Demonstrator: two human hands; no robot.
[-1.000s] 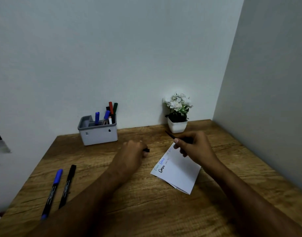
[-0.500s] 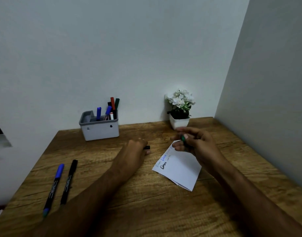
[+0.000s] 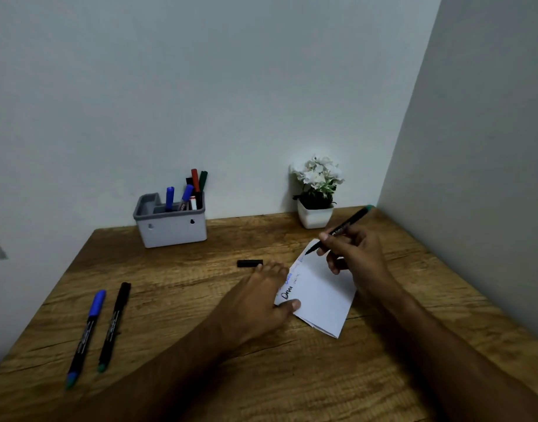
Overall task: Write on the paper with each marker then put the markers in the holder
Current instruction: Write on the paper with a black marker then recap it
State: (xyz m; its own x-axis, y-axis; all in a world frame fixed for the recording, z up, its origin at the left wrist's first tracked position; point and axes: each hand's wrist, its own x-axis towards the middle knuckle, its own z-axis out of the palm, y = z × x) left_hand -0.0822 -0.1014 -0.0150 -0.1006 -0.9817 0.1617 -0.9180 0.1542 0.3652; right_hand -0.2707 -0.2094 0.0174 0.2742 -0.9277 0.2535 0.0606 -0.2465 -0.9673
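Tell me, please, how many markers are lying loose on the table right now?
2: a blue-capped marker and a black-capped marker, side by side at the table's left. Another is in the right hand.

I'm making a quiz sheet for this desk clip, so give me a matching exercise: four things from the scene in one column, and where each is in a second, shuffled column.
Things:
1. loose black cap
2. blue-capped marker
3. flower pot
4. paper

Places:
A. under the left hand, pinned at its edge
B. far left of the desk, beside a black marker
C. at the wall, right of the holder
D. on the desk, just beyond the left hand's fingertips

Pairs: 1-D, 2-B, 3-C, 4-A
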